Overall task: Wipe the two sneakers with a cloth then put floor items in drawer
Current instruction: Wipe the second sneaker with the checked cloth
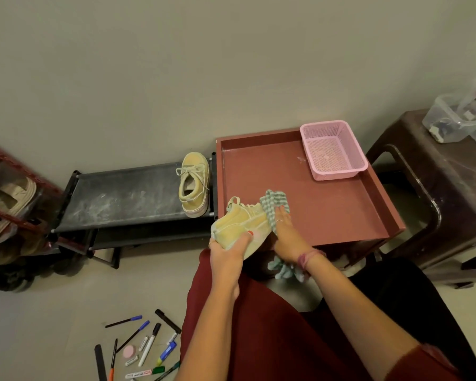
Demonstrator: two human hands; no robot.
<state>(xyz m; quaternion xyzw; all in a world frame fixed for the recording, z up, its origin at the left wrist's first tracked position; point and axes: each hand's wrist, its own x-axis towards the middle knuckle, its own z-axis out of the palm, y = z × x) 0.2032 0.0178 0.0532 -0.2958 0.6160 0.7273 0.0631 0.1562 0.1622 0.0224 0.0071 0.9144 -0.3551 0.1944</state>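
My left hand (pixel 228 250) grips a yellow sneaker (pixel 238 225) by its heel end, tilted on its side above the front left corner of the open red drawer (pixel 341 215). With straight fingers, my right hand (pixel 286 235) presses a green checked cloth (pixel 275 206) against the sneaker's side. The cloth's loose end hangs below my wrist. The second yellow sneaker (pixel 194 184) stands on the right end of a black shoe rack (pixel 121 196). Several pens, markers and a pink round item (pixel 143 350) lie scattered on the floor at the lower left.
A pink plastic basket (pixel 333 149) sits in the drawer's far right corner. A dark brown stool (pixel 437 193) stands to the right, with clear plastic boxes (pixel 456 119) on it. Sandals (pixel 8 204) fill a red rack at the far left. My knees in dark red fabric fill the bottom.
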